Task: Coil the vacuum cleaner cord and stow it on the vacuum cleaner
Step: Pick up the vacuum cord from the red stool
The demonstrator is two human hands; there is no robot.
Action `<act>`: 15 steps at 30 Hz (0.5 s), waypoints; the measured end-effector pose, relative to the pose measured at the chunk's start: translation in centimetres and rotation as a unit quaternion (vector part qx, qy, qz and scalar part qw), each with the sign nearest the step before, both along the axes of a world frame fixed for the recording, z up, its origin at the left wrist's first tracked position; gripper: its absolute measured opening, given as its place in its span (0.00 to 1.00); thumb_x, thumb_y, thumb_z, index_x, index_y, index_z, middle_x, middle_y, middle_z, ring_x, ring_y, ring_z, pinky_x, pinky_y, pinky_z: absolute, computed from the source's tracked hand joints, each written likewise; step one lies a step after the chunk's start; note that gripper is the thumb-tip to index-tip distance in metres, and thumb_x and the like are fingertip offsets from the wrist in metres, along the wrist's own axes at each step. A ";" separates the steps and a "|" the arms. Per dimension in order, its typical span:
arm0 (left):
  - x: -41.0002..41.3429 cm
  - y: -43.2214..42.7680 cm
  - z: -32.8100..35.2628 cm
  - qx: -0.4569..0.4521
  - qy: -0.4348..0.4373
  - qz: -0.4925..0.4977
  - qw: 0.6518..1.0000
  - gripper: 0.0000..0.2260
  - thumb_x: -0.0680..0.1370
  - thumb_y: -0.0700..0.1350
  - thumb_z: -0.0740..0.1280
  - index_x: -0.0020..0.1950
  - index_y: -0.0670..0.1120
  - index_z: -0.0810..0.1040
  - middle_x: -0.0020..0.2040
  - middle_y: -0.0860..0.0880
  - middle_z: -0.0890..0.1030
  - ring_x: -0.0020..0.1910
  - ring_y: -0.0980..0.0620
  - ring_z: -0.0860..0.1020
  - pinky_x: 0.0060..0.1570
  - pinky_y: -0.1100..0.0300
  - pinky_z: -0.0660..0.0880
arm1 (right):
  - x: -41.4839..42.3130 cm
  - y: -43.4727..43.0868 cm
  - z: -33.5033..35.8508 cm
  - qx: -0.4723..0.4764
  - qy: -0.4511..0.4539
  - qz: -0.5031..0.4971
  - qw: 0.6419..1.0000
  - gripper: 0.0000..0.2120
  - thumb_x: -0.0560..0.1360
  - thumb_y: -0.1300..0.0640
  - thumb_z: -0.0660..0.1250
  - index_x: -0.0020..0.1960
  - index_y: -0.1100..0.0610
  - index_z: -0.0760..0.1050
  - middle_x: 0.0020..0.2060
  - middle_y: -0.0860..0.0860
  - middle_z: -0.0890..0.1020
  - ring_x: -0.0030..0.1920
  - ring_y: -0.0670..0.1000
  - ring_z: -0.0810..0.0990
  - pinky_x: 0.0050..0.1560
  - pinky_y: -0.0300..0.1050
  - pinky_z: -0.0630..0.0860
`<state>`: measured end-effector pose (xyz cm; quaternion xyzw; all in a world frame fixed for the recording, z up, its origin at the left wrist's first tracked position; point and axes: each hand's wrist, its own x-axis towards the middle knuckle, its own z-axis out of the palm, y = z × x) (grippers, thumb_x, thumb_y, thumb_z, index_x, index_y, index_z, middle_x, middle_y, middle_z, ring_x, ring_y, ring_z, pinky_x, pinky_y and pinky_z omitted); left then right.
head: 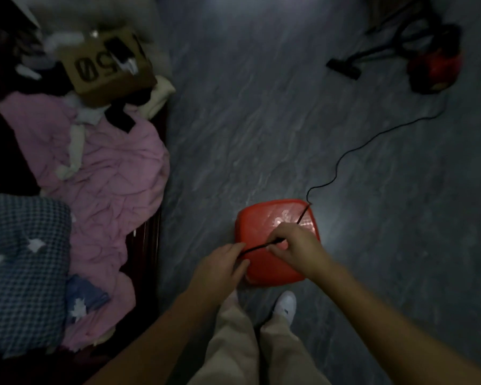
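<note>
A red and black vacuum cleaner (435,66) sits on the floor at the far right, its black hose and floor nozzle (343,68) stretched out to its left. Its thin black cord (353,147) snakes across the grey floor from the vacuum to my hands. My left hand (220,266) grips the cord's near end. My right hand (295,245) pinches the cord a short way further along. A short length of cord is stretched taut between the two hands, above a red plastic stool (261,226).
A bed on the left is piled with pink bedding (109,184), a checked blue cloth (25,268) and a cardboard box (106,65). Its dark wooden edge (150,245) runs beside me. My legs and a white shoe (285,305) stand just behind the stool.
</note>
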<state>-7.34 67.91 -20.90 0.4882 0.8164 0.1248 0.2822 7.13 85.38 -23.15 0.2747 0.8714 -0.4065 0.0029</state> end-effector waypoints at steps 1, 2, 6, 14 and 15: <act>0.5 0.3 1.2 0.015 0.003 -0.004 1.000 0.25 0.78 0.60 0.53 0.66 0.49 0.77 0.59 0.49 0.83 0.56 0.47 0.81 0.53 0.51 0.78 | 0.8 -0.1 1.6 0.000 0.014 -0.021 1.000 0.07 0.71 0.51 0.72 0.46 0.52 0.82 0.42 0.48 0.82 0.45 0.50 0.81 0.48 0.50 0.78; 1.1 0.6 2.2 0.029 0.002 -0.007 1.000 0.22 0.78 0.59 0.54 0.63 0.50 0.79 0.55 0.50 0.84 0.53 0.48 0.82 0.50 0.51 0.78 | 1.6 -0.4 3.1 0.002 0.022 -0.041 0.999 0.06 0.71 0.51 0.72 0.46 0.52 0.82 0.42 0.47 0.82 0.45 0.48 0.81 0.48 0.48 0.77; 3.6 0.4 5.2 0.096 -0.018 0.010 0.995 0.14 0.78 0.54 0.61 0.59 0.53 0.81 0.51 0.53 0.86 0.49 0.53 0.84 0.49 0.55 0.79 | 5.6 -1.6 6.9 0.005 0.048 -0.114 0.992 0.05 0.72 0.51 0.72 0.46 0.51 0.82 0.42 0.45 0.83 0.46 0.45 0.79 0.48 0.44 0.75; 6.8 0.8 9.2 0.181 -0.033 -0.044 0.982 0.07 0.77 0.48 0.69 0.54 0.54 0.82 0.46 0.56 0.86 0.44 0.59 0.83 0.47 0.61 0.79 | 12.1 -3.7 12.3 0.048 0.077 -0.248 0.964 0.03 0.70 0.51 0.74 0.44 0.45 0.84 0.37 0.36 0.80 0.45 0.39 0.78 0.48 0.33 0.71; 6.8 1.1 9.5 0.190 -0.036 -0.054 0.980 0.07 0.77 0.48 0.69 0.54 0.53 0.83 0.47 0.56 0.86 0.45 0.59 0.83 0.48 0.61 0.79 | 12.5 -4.2 12.8 0.051 0.077 -0.260 0.961 0.03 0.71 0.50 0.74 0.45 0.46 0.83 0.38 0.37 0.81 0.45 0.39 0.79 0.49 0.34 0.73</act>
